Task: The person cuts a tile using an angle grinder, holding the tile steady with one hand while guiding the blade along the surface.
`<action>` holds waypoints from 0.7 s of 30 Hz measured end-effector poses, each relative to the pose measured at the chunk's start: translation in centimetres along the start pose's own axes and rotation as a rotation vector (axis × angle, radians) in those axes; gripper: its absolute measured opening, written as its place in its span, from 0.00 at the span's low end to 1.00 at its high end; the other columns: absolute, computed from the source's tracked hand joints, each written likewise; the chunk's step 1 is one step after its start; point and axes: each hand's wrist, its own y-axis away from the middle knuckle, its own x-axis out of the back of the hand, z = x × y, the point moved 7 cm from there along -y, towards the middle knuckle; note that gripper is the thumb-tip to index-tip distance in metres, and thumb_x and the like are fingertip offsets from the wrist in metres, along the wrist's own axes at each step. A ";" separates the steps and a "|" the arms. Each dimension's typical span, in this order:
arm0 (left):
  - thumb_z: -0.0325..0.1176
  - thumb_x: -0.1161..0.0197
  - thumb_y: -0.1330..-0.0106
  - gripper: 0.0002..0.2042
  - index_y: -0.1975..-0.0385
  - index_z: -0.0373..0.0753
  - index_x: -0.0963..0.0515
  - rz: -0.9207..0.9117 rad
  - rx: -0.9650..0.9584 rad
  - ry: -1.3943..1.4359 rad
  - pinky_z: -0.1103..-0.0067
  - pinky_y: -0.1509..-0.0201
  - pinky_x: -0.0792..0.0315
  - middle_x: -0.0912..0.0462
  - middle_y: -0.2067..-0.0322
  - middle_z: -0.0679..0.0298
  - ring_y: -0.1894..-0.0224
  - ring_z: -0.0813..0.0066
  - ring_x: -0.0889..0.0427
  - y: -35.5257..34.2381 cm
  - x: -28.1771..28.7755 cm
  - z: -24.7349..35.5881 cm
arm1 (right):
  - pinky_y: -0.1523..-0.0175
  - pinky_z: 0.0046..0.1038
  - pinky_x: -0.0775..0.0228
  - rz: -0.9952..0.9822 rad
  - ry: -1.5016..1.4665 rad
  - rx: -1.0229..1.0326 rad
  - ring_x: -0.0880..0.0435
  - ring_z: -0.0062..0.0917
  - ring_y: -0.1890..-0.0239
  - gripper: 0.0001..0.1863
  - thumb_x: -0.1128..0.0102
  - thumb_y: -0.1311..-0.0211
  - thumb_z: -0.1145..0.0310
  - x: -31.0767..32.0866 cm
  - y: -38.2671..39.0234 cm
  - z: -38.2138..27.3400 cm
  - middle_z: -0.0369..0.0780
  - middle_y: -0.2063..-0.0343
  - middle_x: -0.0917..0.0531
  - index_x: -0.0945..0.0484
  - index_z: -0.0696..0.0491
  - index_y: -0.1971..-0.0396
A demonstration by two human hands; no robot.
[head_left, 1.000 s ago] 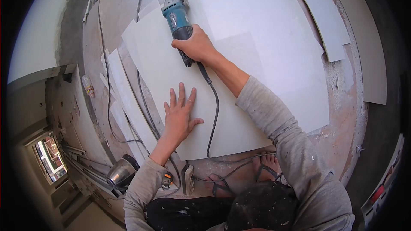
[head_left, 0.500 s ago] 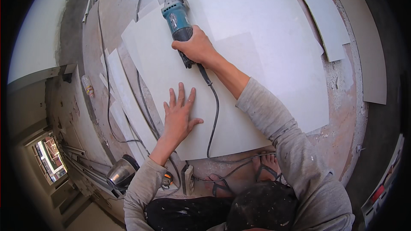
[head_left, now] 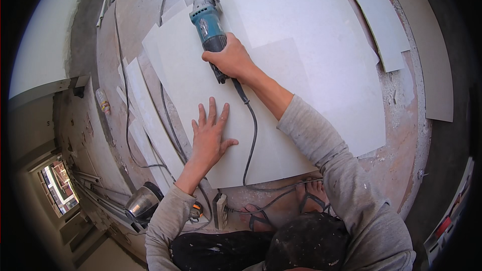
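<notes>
My right hand (head_left: 232,57) grips a teal and black angle grinder (head_left: 208,25) near its rear end, its thumb across the body. The grinder's head and disc point away from me, near the far edge of a large white board (head_left: 331,95), and its cord runs down over the board toward my feet. My left hand (head_left: 211,133) lies flat on the board below and left of the grinder, fingers spread and pressing on the surface with nothing in them.
White strips (head_left: 145,110) and cables lie to the left, with a plastic bottle (head_left: 103,100). More cut boards (head_left: 422,50) lie at the right. Near my sandaled feet are a power strip (head_left: 220,210), an orange tape measure (head_left: 196,212) and a steel container (head_left: 140,201). Pipes (head_left: 100,206) lie lower left.
The grinder and my right hand have shifted very slightly toward me along the board. My left hand has not moved.
</notes>
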 end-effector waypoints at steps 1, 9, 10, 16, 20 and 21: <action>0.50 0.23 0.48 0.53 0.21 0.52 0.47 0.001 0.000 0.004 0.35 0.31 0.42 0.59 0.20 0.48 0.21 0.32 0.58 0.0 0.0 -0.1 | 0.59 0.31 0.21 -0.009 -0.002 -0.013 0.16 0.32 0.62 0.39 0.28 0.51 0.58 -0.1 0.1 0.0 0.49 0.60 0.18 0.30 0.67 0.44; 0.50 0.23 0.48 0.53 0.21 0.52 0.47 0.000 -0.003 0.007 0.35 0.31 0.42 0.59 0.20 0.48 0.22 0.32 0.58 0.0 0.0 0.0 | 0.58 0.32 0.21 -0.002 -0.004 0.000 0.16 0.32 0.61 0.39 0.28 0.51 0.58 0.1 0.4 0.2 0.50 0.59 0.18 0.30 0.67 0.43; 0.50 0.23 0.48 0.53 0.21 0.52 0.47 -0.002 -0.003 0.005 0.35 0.31 0.43 0.59 0.20 0.47 0.22 0.32 0.58 0.0 0.0 0.0 | 0.58 0.32 0.21 -0.006 -0.001 -0.003 0.16 0.32 0.61 0.39 0.28 0.51 0.58 0.1 0.5 0.2 0.50 0.59 0.18 0.30 0.67 0.43; 0.50 0.23 0.48 0.54 0.21 0.52 0.48 -0.008 0.000 -0.006 0.35 0.31 0.43 0.59 0.20 0.48 0.21 0.32 0.58 -0.1 -0.1 0.0 | 0.58 0.31 0.21 -0.002 0.008 0.008 0.16 0.32 0.61 0.40 0.27 0.51 0.57 0.0 0.6 0.4 0.50 0.59 0.17 0.30 0.67 0.43; 0.50 0.23 0.48 0.53 0.21 0.52 0.47 -0.003 -0.003 -0.004 0.35 0.31 0.43 0.59 0.20 0.48 0.21 0.32 0.58 0.0 -0.1 0.0 | 0.58 0.32 0.21 -0.019 -0.006 -0.007 0.16 0.32 0.61 0.40 0.27 0.51 0.57 0.1 1.0 0.3 0.50 0.59 0.17 0.31 0.67 0.43; 0.50 0.23 0.48 0.53 0.21 0.52 0.47 -0.002 -0.003 -0.005 0.35 0.31 0.43 0.59 0.20 0.48 0.22 0.31 0.58 0.0 -0.1 0.0 | 0.58 0.32 0.21 -0.019 -0.002 -0.009 0.16 0.32 0.61 0.40 0.27 0.51 0.57 0.1 1.0 0.3 0.50 0.59 0.18 0.30 0.67 0.43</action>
